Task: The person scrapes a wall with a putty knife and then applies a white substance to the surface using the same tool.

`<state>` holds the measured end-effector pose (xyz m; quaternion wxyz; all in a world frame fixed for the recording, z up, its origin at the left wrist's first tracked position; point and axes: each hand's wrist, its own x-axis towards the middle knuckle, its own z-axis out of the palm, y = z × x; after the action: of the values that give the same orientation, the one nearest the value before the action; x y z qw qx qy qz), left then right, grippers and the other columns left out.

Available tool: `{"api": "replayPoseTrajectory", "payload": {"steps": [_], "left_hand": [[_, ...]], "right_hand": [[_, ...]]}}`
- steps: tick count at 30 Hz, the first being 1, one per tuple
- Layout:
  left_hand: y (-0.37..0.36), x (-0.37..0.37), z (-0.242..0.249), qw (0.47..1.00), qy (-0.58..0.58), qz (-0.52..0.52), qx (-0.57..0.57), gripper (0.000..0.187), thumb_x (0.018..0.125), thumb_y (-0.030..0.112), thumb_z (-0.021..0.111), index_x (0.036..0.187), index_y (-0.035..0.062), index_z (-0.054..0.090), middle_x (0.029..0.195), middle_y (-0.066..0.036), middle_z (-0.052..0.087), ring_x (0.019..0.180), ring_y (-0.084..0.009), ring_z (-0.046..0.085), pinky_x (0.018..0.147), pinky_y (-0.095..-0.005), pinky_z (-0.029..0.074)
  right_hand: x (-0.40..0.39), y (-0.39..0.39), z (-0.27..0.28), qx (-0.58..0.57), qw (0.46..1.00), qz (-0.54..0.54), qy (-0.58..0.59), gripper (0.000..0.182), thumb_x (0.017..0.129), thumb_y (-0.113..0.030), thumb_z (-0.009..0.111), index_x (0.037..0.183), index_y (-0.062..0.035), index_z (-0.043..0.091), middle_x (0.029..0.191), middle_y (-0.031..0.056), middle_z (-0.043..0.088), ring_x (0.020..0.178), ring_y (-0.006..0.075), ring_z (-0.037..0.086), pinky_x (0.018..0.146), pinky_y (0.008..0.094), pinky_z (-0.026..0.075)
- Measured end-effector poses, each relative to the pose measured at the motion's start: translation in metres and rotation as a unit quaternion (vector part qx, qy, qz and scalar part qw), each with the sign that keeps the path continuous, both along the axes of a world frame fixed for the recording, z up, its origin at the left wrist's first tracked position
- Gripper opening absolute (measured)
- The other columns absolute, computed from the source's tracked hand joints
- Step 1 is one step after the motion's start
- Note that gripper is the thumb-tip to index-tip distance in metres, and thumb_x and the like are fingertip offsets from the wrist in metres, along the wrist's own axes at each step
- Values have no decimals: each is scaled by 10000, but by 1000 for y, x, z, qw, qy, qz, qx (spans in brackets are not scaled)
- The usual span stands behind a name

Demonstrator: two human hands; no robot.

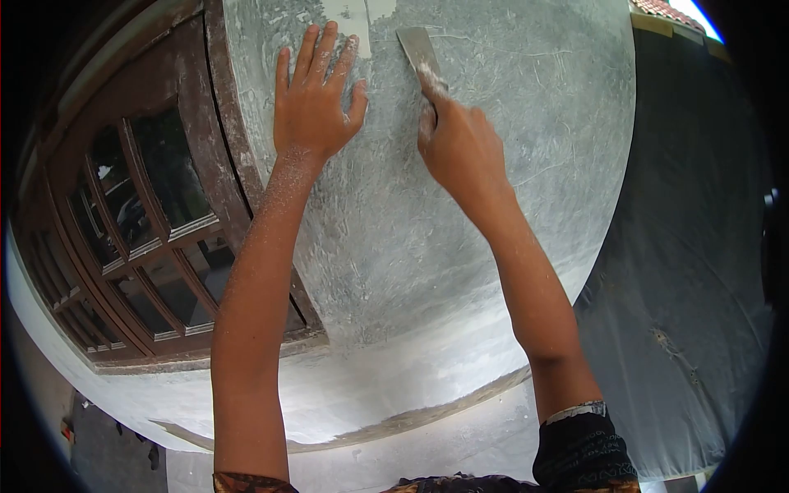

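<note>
The scraper was in the right hand, whose fingers were wrapped closely around its handle, with the index finger stretched along it toward the blade. The tool lay up and slightly left of that hand, its long axis slanting from the grip to the upper left, so that the broad end of the blade was the part farthest from the fist. That end stood just right of the pale patch at the top of the grey wall, with a narrow strip of grey between them; whether the edge touched the plaster could not be told. The left hand was empty as far as could be seen, spread wide with its back to view and its palm toward the wall, fingers pointing up. It was left of the scraper and the nearer of the two to the patch, the index fingertip overlapping its lower left part. White powder clung around the left wrist. A brown window stood to the left, a dark sheet to the right. Pale print ran across the black right sleeve, too faint to read; no brand or label showed on the scraper.
</note>
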<state>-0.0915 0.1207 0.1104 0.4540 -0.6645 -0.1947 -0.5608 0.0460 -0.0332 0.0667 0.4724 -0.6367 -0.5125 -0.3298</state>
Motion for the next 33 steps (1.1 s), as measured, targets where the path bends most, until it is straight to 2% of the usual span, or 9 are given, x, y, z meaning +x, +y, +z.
{"api": "replayPoseTrajectory", "payload": {"steps": [3, 6, 12, 15, 19, 21, 25, 27, 33], "left_hand": [[0, 1, 0, 1000, -2, 0, -1, 551, 983, 364, 556, 1513, 224, 507, 1653, -25, 351, 1549, -211, 259, 1277, -505, 150], [0, 0, 0, 1000, 2, -1, 1, 550, 982, 360, 560, 1512, 223, 509, 1654, -26, 350, 1549, -213, 259, 1276, -506, 152], [-1, 0, -1, 1000, -1, -8, 0, 544, 984, 344, 564, 1512, 221, 510, 1651, -36, 355, 1547, -218, 265, 1275, -510, 152], [-2, 1, 1, 1000, 1, -9, 3, 545, 983, 340, 566, 1512, 222, 509, 1650, -36, 358, 1546, -219, 270, 1274, -510, 155], [-1, 0, 0, 1000, 0, -18, 0, 547, 982, 333, 566, 1515, 225, 507, 1651, -33, 356, 1546, -219, 270, 1271, -510, 163], [-2, 0, -1, 1000, 0, -14, -3, 546, 982, 334, 565, 1513, 222, 509, 1651, -34, 357, 1547, -220, 269, 1271, -510, 161], [-3, 1, 0, 1000, 0, -10, -4, 541, 984, 335, 564, 1509, 214, 513, 1651, -37, 357, 1547, -221, 267, 1272, -509, 158], [-2, 0, -1, 1000, 4, -16, -2, 541, 983, 334, 564, 1508, 212, 513, 1651, -36, 357, 1547, -220, 268, 1272, -509, 158], [-1, 0, -1, 1000, -1, -22, -1, 546, 978, 330, 573, 1507, 208, 515, 1650, -39, 360, 1547, -220, 270, 1270, -510, 161]], "right_hand": [[-1, -1, -7, -1, 1000, 8, 2, 465, 966, -153, 557, 1430, -150, 590, 799, 264, 700, 723, 438, 696, 718, 518, 560], [2, 3, 18, 27, 999, 34, -4, 475, 962, -137, 555, 1435, -146, 584, 794, 274, 695, 728, 438, 698, 718, 519, 561], [-9, -4, -9, -21, 1000, 4, -22, 467, 968, -132, 539, 1433, -132, 579, 791, 280, 688, 735, 429, 700, 717, 523, 559], [-6, -2, 13, -12, 999, 42, 9, 469, 964, -137, 547, 1432, -135, 582, 800, 277, 691, 754, 438, 699, 733, 533, 554], [-8, 0, 16, 11, 999, 46, -3, 480, 957, -132, 549, 1436, -142, 579, 812, 274, 695, 772, 444, 697, 750, 538, 550], [-11, -8, 3, -28, 999, 30, 4, 479, 957, -131, 545, 1434, -138, 582, 822, 269, 700, 780, 450, 695, 759, 533, 549], [-6, -3, 10, -12, 999, 45, 11, 480, 955, -134, 546, 1434, -137, 584, 831, 269, 701, 783, 447, 694, 760, 527, 550], [-2, 6, 24, 32, 998, 61, -6, 483, 954, -143, 554, 1436, -136, 584, 835, 272, 700, 785, 449, 693, 757, 526, 548], [-7, -5, 2, -16, 999, 38, 4, 469, 962, -140, 546, 1428, -111, 587, 832, 283, 690, 771, 452, 690, 741, 522, 546]]}}
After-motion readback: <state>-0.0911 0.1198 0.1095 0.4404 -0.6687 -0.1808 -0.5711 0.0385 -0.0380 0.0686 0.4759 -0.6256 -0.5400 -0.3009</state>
